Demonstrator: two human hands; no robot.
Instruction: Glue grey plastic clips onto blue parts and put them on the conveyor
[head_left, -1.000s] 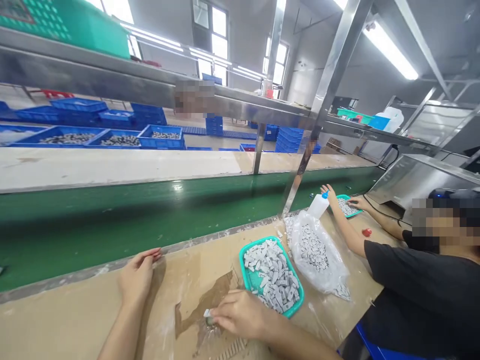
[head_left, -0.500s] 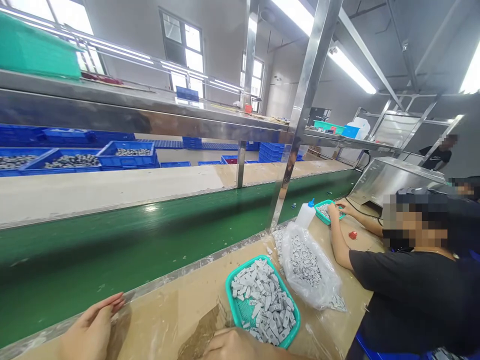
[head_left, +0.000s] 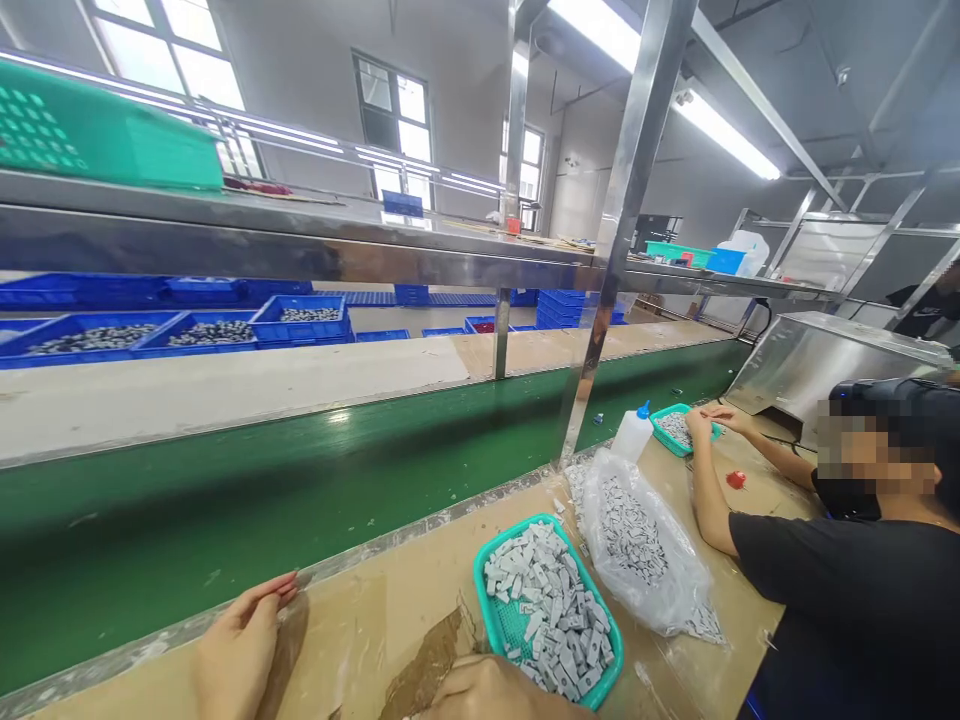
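Observation:
My left hand (head_left: 244, 645) is over the near left part of the bench, beside the belt's edge. Its thumb and fingertips are pressed together in a pinch; whatever is between them is too small to make out. Low in the middle, my right hand (head_left: 487, 690) is closed with curled fingers at the near left corner of a green plastic basket (head_left: 480, 580). The undersides of those fingers are hidden, so I cannot see what they grip. Many small grey flat pieces (head_left: 559, 600) with holes fill most of the basket.
Right of the basket lies a clear plastic bag (head_left: 645, 540) of small grey pieces, with a white squeeze bottle (head_left: 632, 436) behind. A co-worker (head_left: 847, 560) handles pieces over another green basket (head_left: 671, 450). A green conveyor belt (head_left: 300, 510) and a metal post (head_left: 600, 330) stand beyond the bench.
The view has turned slightly left, so everything sits further right in the picture. Both my hands keep nearly the same pose.

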